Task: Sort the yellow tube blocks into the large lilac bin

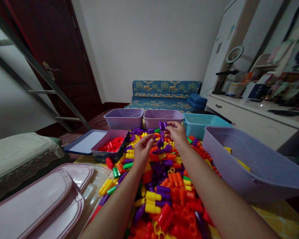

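A heap of plastic toy building pieces point(174, 179) in red, yellow, purple, orange and green spreads in front of me. Above its far part, my right hand point(177, 133) pinches a purple toy building piece point(162, 125) between thumb and fingers. Just below it, more purple pieces point(160, 142) show, but I cannot tell whether they are joined to the held one. My left hand point(142, 150) hovers over the heap to the left, its thumb and fingers apart with nothing seen between them.
Behind the heap stand two purple bins point(124, 119) point(163, 115) and a turquoise bin point(201, 122). A larger purple bin point(254, 166) at right holds a few yellow pieces. At left are a box point(109, 154) of red pieces, a blue-rimmed lid point(86, 141) and stacked pale lids point(32, 205).
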`<state>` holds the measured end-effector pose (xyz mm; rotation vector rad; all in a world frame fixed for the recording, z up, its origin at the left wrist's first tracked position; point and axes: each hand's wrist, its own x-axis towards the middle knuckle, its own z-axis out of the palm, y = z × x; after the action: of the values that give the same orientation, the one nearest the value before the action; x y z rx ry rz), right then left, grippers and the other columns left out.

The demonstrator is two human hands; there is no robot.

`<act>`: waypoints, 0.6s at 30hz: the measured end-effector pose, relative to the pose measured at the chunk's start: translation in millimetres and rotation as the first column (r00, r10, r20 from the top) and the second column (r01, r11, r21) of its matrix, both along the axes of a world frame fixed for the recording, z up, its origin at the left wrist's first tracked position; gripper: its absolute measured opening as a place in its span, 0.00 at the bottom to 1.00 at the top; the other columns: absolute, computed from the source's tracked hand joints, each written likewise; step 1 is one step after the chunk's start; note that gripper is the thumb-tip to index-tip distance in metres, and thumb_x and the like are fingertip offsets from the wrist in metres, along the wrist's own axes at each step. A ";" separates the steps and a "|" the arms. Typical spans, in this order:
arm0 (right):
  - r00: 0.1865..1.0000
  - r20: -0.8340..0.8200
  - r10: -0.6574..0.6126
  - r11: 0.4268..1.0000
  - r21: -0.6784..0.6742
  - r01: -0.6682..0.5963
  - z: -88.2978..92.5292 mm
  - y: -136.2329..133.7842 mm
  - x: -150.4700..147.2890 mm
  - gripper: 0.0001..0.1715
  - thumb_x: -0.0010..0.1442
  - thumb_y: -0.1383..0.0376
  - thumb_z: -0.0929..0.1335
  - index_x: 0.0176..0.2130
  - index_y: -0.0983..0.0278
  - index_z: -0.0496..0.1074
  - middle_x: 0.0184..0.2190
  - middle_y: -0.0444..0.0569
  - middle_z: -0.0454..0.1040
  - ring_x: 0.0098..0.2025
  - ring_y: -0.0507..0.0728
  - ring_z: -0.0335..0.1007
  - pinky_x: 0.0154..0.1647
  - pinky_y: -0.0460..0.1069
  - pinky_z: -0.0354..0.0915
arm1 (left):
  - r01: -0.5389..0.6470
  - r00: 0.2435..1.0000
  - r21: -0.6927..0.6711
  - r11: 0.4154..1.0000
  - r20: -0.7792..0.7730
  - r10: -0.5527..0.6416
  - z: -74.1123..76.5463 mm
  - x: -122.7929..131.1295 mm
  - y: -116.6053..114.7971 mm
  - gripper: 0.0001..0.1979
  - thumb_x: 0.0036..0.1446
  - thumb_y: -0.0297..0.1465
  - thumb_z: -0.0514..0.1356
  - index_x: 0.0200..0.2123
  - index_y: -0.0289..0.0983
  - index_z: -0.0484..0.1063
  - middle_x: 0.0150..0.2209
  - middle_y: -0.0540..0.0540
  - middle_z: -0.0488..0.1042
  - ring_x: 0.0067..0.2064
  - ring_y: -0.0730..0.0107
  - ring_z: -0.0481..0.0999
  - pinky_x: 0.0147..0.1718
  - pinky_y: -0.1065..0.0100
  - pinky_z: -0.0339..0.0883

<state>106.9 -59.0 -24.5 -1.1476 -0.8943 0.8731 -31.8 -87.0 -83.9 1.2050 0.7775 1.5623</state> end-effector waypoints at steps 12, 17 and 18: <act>0.992 -0.127 0.004 0.999 0.044 0.002 21.8 64.0 -9.8 0.22 0.46 0.74 0.66 0.43 0.64 0.66 0.31 0.44 0.76 0.32 0.52 0.76 0.30 0.45 0.72 | 0.220 0.975 -0.203 0.954 0.054 -0.214 107.8 30.6 79.5 0.30 0.53 0.37 0.64 0.58 0.38 0.63 0.51 0.38 0.72 0.48 0.58 0.76 0.42 0.63 0.71; 0.999 0.040 -0.013 0.999 0.045 0.011 -4.8 28.5 4.1 0.18 0.48 0.65 0.68 0.41 0.65 0.70 0.37 0.51 0.77 0.34 0.56 0.76 0.32 0.49 0.71 | 0.015 0.987 -0.100 0.995 -0.159 -0.031 71.5 22.1 65.9 0.23 0.49 0.36 0.65 0.49 0.34 0.73 0.46 0.37 0.76 0.47 0.57 0.76 0.45 0.61 0.69; 0.991 0.131 -0.018 0.997 0.070 0.009 -12.6 18.3 8.5 0.16 0.48 0.64 0.68 0.39 0.65 0.72 0.36 0.51 0.78 0.35 0.57 0.75 0.33 0.49 0.71 | -0.034 0.971 -0.052 0.998 -0.238 0.021 59.2 16.7 58.7 0.20 0.46 0.33 0.67 0.44 0.34 0.75 0.43 0.37 0.78 0.46 0.56 0.76 0.46 0.59 0.68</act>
<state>115.4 -40.7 -37.1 -1.1598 -1.0163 0.7559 -15.1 -28.4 -24.7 1.3613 0.9900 1.4239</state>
